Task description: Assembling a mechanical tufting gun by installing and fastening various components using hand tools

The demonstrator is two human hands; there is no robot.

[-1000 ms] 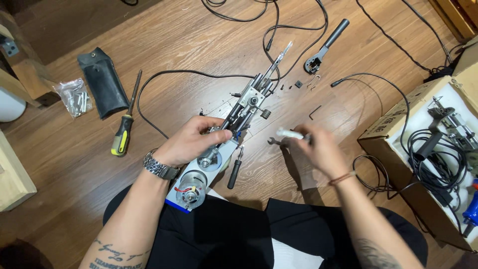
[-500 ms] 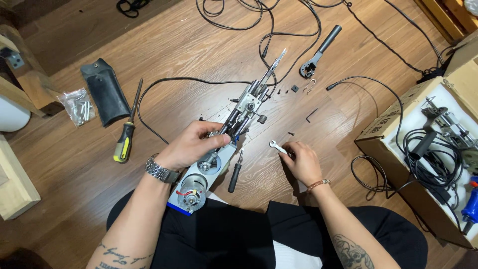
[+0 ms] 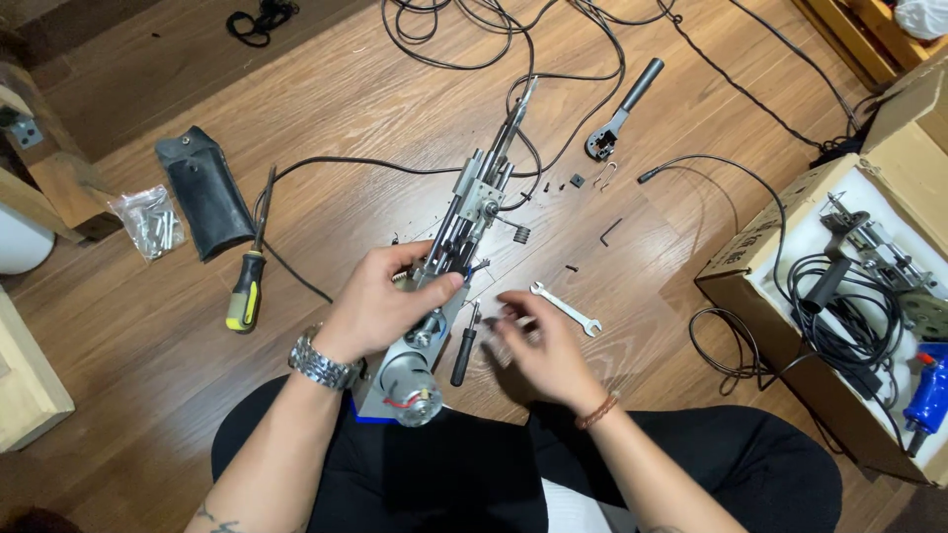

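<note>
Wooden floorboards fill the head view, strewn with black cables, and I sit cross-legged at six o'clock. My left hand (image 3: 380,301) wraps around the middle of the long metal machine (image 3: 444,266), which lies slanted from my lap toward one o'clock, its round motor (image 3: 412,391) nearest me. It looks heavy and stiff, weighted at the motor end, with thin rods, springs and wires that could bend or snag, so I judge the solid frame at its middle the safe place to grip. My right hand (image 3: 538,345) hovers blurred at four o'clock of the machine, fingers loosely spread; I cannot tell whether it holds anything. Just beside it lie a small black-handled screwdriver (image 3: 464,345) and a little silver wrench (image 3: 565,308). At nine o'clock rest a yellow-handled screwdriver (image 3: 247,281) and a black pouch (image 3: 202,192); at three o'clock stands an open cardboard box (image 3: 750,266).

Half a second ago my right hand lay farther right, touching the wrench; now it has pulled back toward me and the wrench lies free.
</note>
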